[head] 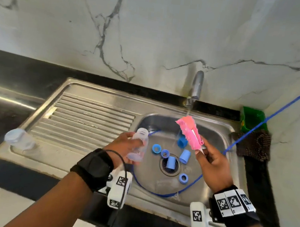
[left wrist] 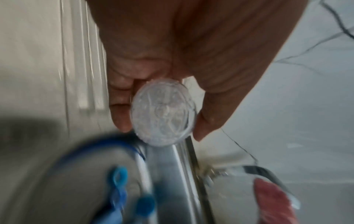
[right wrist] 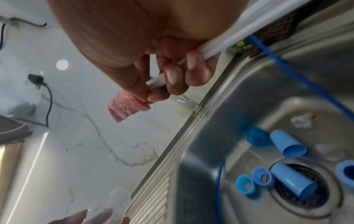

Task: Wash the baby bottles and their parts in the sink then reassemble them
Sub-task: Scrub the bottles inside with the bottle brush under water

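- Clear plastic bottle is gripped by the left hand over the sink's left rim, mouth pointing far, probably to take the brush.
- Pink sponge brush, its white handle pinched by the right hand, sits under the running tap to wet it.
- Blue caps and rings lie around the drain, leaving open room above.
- Second bottle stands far left on the drainboard.
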A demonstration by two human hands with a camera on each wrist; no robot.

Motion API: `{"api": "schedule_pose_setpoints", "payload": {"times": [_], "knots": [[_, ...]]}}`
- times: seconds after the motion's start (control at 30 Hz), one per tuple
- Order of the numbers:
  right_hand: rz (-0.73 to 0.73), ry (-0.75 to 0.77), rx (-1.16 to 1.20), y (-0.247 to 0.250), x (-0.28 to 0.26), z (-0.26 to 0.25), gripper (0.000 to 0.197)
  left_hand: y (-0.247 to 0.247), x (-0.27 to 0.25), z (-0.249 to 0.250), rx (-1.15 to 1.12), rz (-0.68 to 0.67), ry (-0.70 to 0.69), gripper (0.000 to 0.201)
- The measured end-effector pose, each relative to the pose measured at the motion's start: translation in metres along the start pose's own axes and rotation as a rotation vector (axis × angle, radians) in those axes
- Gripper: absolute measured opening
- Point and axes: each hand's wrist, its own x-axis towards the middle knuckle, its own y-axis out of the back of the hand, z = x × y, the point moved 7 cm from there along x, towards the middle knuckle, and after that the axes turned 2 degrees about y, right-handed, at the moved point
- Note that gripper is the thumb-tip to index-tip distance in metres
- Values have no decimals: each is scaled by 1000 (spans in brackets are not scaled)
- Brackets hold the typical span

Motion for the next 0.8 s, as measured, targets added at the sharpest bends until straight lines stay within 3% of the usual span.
{"api": "schedule_pose_setpoints", "payload": {"times": [0.13,0.3,0.43,0.57,0.8], "knots": [[-124,57,-4,-57,-1,-25,48,104,-24,-1,334,318,-148,60],[-290,134,-36,-135,-4,-54,50,212,-73,10,782,735,-210,61],[-342,161,-54,-186,-1,-71,48,269,-113,23,1091,966,-130,52],[-393,166,-30,-224,-1,-87,44,299,-121,31,1379,985,-123,48],[-406,146,-7,-250,-3,-96,45,320,-97,23,1553,864,-133,61]]}}
